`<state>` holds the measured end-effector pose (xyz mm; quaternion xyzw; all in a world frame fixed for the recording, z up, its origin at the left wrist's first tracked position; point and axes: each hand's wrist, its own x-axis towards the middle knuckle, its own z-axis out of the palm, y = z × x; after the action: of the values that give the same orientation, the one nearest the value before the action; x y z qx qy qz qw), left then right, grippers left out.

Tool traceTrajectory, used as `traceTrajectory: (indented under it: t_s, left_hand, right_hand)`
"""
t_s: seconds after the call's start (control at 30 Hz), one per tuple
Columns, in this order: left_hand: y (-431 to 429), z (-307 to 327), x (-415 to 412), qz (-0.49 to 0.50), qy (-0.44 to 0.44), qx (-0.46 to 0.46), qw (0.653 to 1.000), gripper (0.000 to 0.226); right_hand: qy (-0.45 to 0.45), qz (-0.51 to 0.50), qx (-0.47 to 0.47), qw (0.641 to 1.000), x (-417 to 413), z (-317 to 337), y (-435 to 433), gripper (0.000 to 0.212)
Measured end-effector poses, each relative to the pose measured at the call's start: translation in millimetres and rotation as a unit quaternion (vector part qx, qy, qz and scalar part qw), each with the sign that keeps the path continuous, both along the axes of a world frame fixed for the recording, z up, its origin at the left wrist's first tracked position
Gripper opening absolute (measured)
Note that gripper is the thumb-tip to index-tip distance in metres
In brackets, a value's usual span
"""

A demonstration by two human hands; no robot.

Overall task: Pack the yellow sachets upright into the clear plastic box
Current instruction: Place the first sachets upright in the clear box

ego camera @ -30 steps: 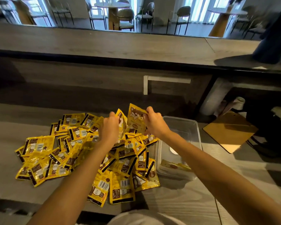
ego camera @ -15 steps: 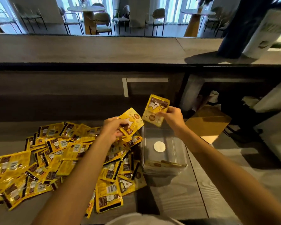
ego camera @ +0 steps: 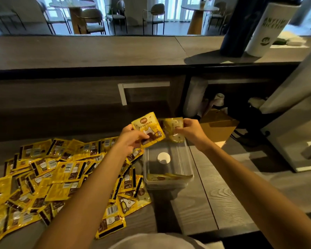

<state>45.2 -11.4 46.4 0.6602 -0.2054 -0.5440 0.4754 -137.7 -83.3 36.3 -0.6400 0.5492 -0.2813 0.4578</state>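
The left hand [ego camera: 131, 140] pinches a yellow sachet [ego camera: 151, 127] by its lower left corner, printed face toward the viewer. The right hand [ego camera: 191, 132], fingers curled, grips a second sachet [ego camera: 173, 129] just right of the first. Both sachets are held above the far end of the clear plastic box [ego camera: 188, 159]. A few packed sachets [ego camera: 166, 177] sit at the box's near end. A loose pile of sachets [ego camera: 61, 169] spreads left of the box on the grey counter [ego camera: 205, 203].
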Motion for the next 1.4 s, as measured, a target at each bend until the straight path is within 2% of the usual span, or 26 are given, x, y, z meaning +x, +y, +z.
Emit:
traceTrajectory:
  t_s: [0.07,0.13,0.2,0.3,0.43,0.6,0.67,0.73,0.8,0.87,1.07,1.2,1.27,1.4]
  left_hand:
    - [1.0,-3.5,-6.3,-0.004,-0.042,-0.011,0.999,0.029]
    - [3.2,-5.6,-14.7,-0.03,-0.088,-0.036,0.995,0.031]
    - [6.9,-9.0,-23.8,-0.069,-0.125,-0.06,0.988,0.038]
    - [13.5,-19.9,-31.0,-0.128,-0.184,-0.056,0.973,0.038]
    - [19.7,-35.2,-36.6,-0.172,-0.294,-0.056,0.938,0.019]
    - [27.6,-54.3,-38.7,-0.167,-0.355,-0.035,0.919,0.031]
    - [31.8,-59.6,-41.2,-0.175,-0.372,-0.018,0.911,0.024]
    - [36.6,-58.7,-44.4,-0.185,-0.395,0.002,0.9,0.005]
    - [41.5,-56.3,-45.5,-0.219,-0.431,0.005,0.875,0.028]
    - [45.9,-53.6,-44.8,-0.24,-0.464,-0.018,0.852,0.035]
    - [39.3,-38.8,-33.3,-0.339,-0.492,0.032,0.801,0.031]
    - [35.1,-31.0,-33.4,-0.438,-0.535,0.011,0.723,0.024]
    - [36.3,-31.8,-35.5,-0.461,-0.532,-0.003,0.71,0.025]
    - [39.8,-32.8,-34.6,-0.494,-0.502,-0.003,0.71,0.022]
  right_hand:
    - [0.026,-0.002,-0.039,0.999,-2.5,1.9,1.4,0.006]
    - [0.083,0.002,-0.088,0.993,-5.6,2.4,2.6,0.011]
    - [0.135,0.051,-0.112,0.983,-9.6,3.4,5.5,0.017]
    - [0.178,0.159,-0.117,0.964,-13.7,3.5,14.5,0.018]
    - [0.22,0.214,-0.117,0.945,-17.1,0.5,23.1,0.013]
    - [0.257,0.281,-0.113,0.918,-21.7,-1.4,31.3,0.016]
    - [0.266,0.303,-0.123,0.907,-23.0,-4.8,34.2,0.018]
    - [0.28,0.309,-0.128,0.9,-24.6,-6.8,35.8,0.018]
    - [0.293,0.302,-0.124,0.898,-27.3,-5.7,36.9,0.019]
    - [0.302,0.313,-0.122,0.892,-29.8,-6.0,38.2,0.016]
    - [0.298,0.346,-0.097,0.884,-29.8,-15.3,46.9,0.02]
    - [0.309,0.366,-0.105,0.872,-28.1,-20.7,52.3,0.026]
    - [0.313,0.369,-0.102,0.869,-27.0,-21.9,53.8,0.027]
    - [0.306,0.359,-0.078,0.879,-25.7,-18.7,55.5,0.03]
